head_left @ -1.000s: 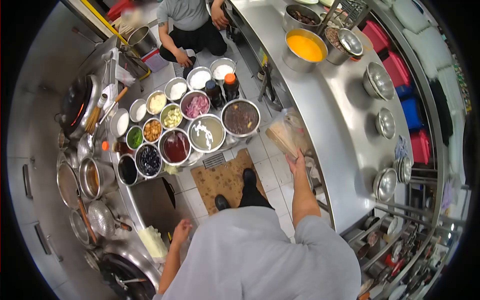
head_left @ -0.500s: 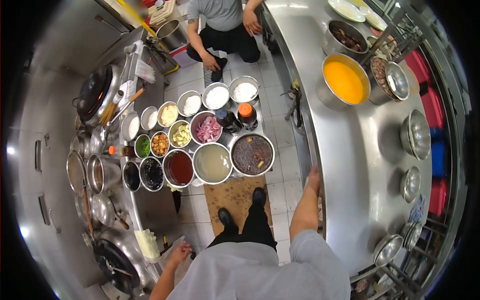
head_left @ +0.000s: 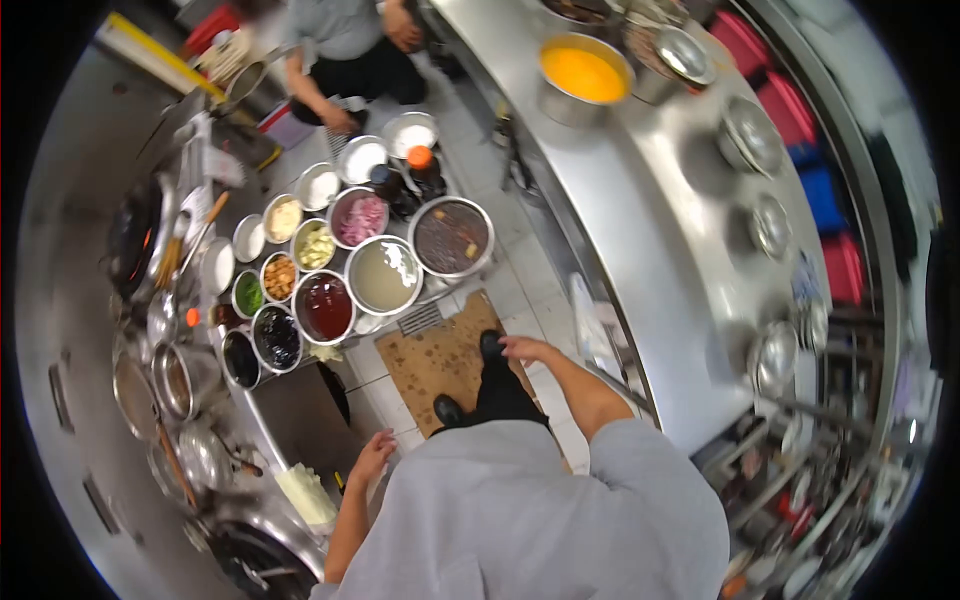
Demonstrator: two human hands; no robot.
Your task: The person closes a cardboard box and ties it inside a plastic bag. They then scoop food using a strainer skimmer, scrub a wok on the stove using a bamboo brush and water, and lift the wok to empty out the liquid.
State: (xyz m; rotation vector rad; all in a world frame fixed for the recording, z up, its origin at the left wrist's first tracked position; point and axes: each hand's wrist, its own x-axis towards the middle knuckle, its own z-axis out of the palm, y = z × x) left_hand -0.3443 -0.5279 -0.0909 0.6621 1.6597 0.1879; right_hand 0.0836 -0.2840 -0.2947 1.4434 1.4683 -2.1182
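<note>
My left hand hangs in the air beside my body, its fingers loosely bent and apart, with nothing seen in it. Nearest to it is a pale folded cloth on the left counter's edge. My right hand is over the floor near my shoe, fingers loosely stretched and holding nothing that I can see. Ahead stand several metal pots: one of dark broth, one of cloudy liquid, one of red sauce and one of black sauce. Neither hand touches them.
A steel counter runs along the right, bearing a pot of orange liquid and metal bowls. Woks and ladles line the left range. A brown mat lies underfoot. Another person squats beyond the pots.
My view has turned to the right. My right hand has left the right counter's edge and come in front of me. My left hand has moved forward, away from the left counter's side.
</note>
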